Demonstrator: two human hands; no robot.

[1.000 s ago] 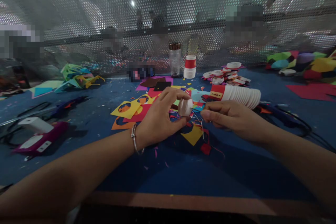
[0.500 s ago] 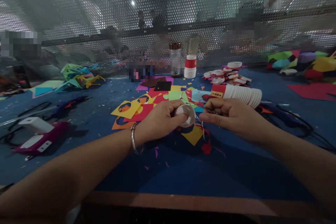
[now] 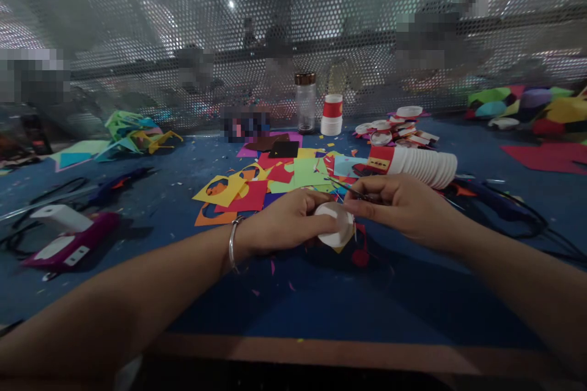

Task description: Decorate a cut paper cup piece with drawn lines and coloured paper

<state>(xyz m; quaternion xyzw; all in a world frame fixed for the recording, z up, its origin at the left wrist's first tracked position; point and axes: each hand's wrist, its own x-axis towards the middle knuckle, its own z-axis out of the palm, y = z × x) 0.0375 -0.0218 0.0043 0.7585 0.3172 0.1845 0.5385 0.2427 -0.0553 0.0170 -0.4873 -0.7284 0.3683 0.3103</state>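
Observation:
My left hand (image 3: 293,220) is closed on a white cut-down paper cup (image 3: 334,231), thumb lying across it. Just to its right, my right hand (image 3: 398,204) grips a pair of scissors (image 3: 351,189); the slim dark blades point left, above the cup's edge, and the handles are mostly hidden by my fingers. A thin white strip hangs beside the cup. Below and right of it, a red paper scrap (image 3: 360,256) lies on the blue table. Behind my hands are coloured paper sheets, among them a yellow one (image 3: 220,190) with a round hole and a light green one (image 3: 312,172).
A stack of paper cups (image 3: 419,165) lies behind my right hand. Farther back stand a glass bottle (image 3: 306,104) and upright cups (image 3: 332,116), beside a pile of cup scraps (image 3: 398,131). Glue guns (image 3: 119,186) with cables and a purple power strip (image 3: 92,241) lie at the sides.
The cup has moved slightly down and right and turned, showing a flatter white face. The scissors' blades now show more clearly, above the cup. My right hand has shifted only a little.

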